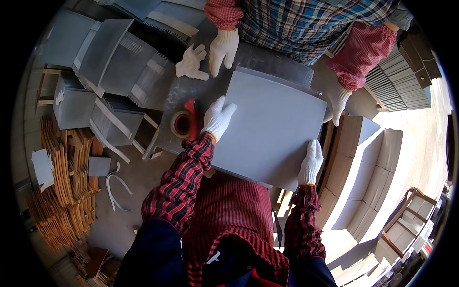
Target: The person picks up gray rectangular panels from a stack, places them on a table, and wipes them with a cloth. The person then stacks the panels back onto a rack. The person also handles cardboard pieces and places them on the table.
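A flat, rectangular, smooth grey panel (270,126) lies at the middle of the view, turned slightly askew between the person and a co-worker in a blue plaid shirt (291,28) on the far side. The person's left hand (219,118), in a white knitted glove with a yellow-edged cuff, lies at the panel's left edge, its fingers stretched out and its palm side turned away; whether it grips cannot be told. The right hand (311,162), gloved alike, is at the right edge near the closest corner, its fingers held narrow, and again the underside is hidden, so I cannot tell how firmly it holds. Both forearms wear red-and-black checked sleeves (174,191). Left of the panel, on a dark grey tabletop (189,91), sits a round roll of tape in a red dispenser (192,115), just beside the left hand. Beyond it a loose white knitted glove (192,63) lies with its fingers spread, near the co-worker's gloved hand (224,50), which points down; the co-worker's other gloved hand (340,104) is beside the panel's far right corner. Stacked grey sheet-metal pieces (112,62) fill the upper left, thin brown wooden strips (71,177) are piled below them, and pale rectangular blocks (366,167) stand stacked at the right
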A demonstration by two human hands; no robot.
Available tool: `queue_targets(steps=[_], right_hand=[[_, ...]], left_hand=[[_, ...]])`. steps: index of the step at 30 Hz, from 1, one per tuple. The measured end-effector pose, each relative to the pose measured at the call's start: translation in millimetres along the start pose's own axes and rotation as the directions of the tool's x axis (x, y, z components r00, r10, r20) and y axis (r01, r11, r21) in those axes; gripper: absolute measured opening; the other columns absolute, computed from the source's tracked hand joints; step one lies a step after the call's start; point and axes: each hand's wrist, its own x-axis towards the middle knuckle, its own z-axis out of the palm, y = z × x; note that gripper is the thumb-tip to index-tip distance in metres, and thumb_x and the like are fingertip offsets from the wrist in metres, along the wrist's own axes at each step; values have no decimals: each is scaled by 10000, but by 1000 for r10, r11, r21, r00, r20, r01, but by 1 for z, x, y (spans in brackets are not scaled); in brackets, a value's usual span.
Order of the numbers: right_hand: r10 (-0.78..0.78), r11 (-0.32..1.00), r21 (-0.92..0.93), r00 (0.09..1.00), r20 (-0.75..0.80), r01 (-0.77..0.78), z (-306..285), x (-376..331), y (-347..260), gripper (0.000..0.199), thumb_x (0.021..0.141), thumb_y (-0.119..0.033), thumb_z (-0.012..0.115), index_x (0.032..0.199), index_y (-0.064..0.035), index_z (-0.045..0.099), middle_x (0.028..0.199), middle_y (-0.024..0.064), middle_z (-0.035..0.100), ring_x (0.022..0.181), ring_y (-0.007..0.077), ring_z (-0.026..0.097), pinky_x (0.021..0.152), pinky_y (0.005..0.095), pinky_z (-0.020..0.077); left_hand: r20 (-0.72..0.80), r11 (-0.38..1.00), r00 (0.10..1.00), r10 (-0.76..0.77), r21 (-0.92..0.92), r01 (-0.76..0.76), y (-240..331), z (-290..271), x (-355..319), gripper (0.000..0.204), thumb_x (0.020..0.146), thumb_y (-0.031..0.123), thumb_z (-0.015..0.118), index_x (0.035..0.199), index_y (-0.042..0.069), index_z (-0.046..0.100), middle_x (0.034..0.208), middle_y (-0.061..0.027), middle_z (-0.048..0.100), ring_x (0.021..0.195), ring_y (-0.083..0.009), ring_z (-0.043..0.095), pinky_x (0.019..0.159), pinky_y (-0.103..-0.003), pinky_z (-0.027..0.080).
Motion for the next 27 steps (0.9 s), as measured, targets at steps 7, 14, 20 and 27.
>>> queue_targets(steps=[7, 14, 20, 27], right_hand=[[-26, 999, 19, 1000, 15, 26, 18, 26, -4, 358, 1075, -248, 509, 1151, 81, 627, 963, 34, 639, 894, 120, 523, 848, 291, 457], [1, 998, -59, 1000, 1, -1, 23, 34, 10, 356, 1065, -250, 529, 1163, 79, 621, 1008, 64, 661, 930, 140, 554, 876, 301, 463], [-145, 897, -422, 989, -5, 129, 6, 23, -6, 377, 1017, -269, 583, 1277, -6, 656, 1137, 153, 730, 1020, 252, 703, 917, 348, 522], [-62, 978, -201, 998, -10, 59, -73, 42, -25, 557, 1016, -442, 599, 1397, -36, 594, 1293, 148, 662, 1173, 234, 628, 997, 403, 508]], left_hand=[[-111, 966, 990, 89, 252, -59, 16, 7, 23, 525, 893, 393, 655, 1266, 25, 626, 1195, -238, 598, 1072, -391, 615, 941, -437, 491], [-46, 876, 984, 171, 464, -131, 16, 5, 29, 532, 903, 391, 649, 1304, 44, 609, 1157, -238, 623, 1072, -405, 619, 933, -456, 498], [-50, 998, 999, 22, -59, -25, 20, -4, 15, 576, 946, 307, 627, 1460, 111, 457, 1192, -198, 639, 1078, -364, 645, 929, -419, 516], [-30, 884, 994, -104, -460, 79, 34, -43, -23, 683, 1007, 235, 608, 1565, 13, 283, 1505, -226, 463, 1363, -251, 479, 1133, -344, 383]])
